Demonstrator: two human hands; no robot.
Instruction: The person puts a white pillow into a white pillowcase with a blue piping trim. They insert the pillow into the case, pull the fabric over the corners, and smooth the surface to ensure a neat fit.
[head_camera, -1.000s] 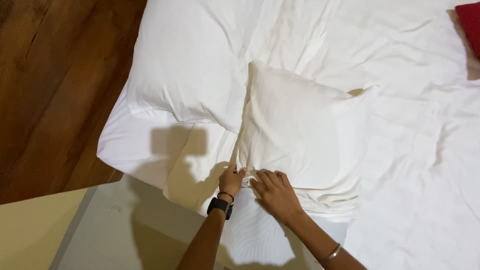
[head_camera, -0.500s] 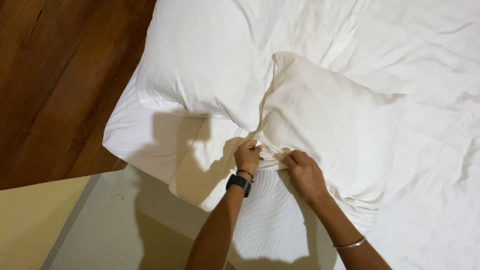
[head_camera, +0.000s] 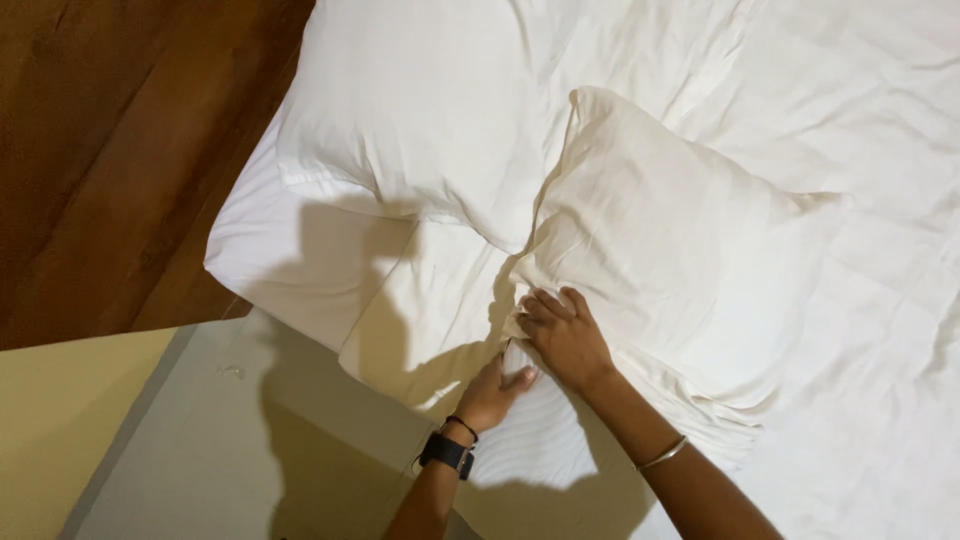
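left hand (head_camera: 495, 392): palm down, fingers curled, thumb extended toward right hand, dark watch and thin band worn at wrist | right hand (head_camera: 562, 335): laid flat, fingers bent and bunched, bangle worn on forearm | both forearms were angled up from lower frame edge
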